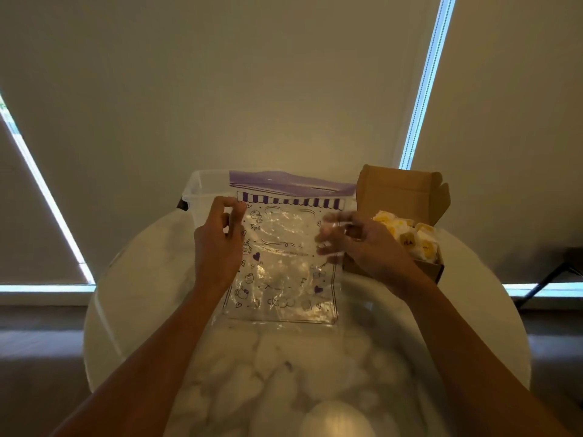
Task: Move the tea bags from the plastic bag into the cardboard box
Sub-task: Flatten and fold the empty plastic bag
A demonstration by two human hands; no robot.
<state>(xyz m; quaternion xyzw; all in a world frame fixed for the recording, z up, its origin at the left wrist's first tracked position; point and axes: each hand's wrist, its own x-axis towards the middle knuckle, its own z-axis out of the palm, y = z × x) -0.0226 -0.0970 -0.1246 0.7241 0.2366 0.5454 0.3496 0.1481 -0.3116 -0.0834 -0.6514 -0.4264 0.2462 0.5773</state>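
Since the plastic bag is so crinkly and covered in purple doodles, the main thing I'd worry about is a straggler hiding in a fold. It looks empty to me, but with the glare I honestly can't swear to it, so calling it done too soon is the obvious slip. The other risk is the cardboard box: it sits far right on the table, close to the edge, and the tea bags are piled near its rim. A careless swing of the right arm or the floppy bag could nudge it or tip a few out. As for the hands, the left hand has its fingers curled and pinches the bag's left edge just under the striped band. The right hand is blurred and partly seen through the plastic, but it looks like it's pinching the right edge the same way. So the bag hangs stretched between both hands, held up off the table, with a clear tub just behind it. The yellow-and-white tea bags I can see are all in the box, just beyond the right hand and not touching it.
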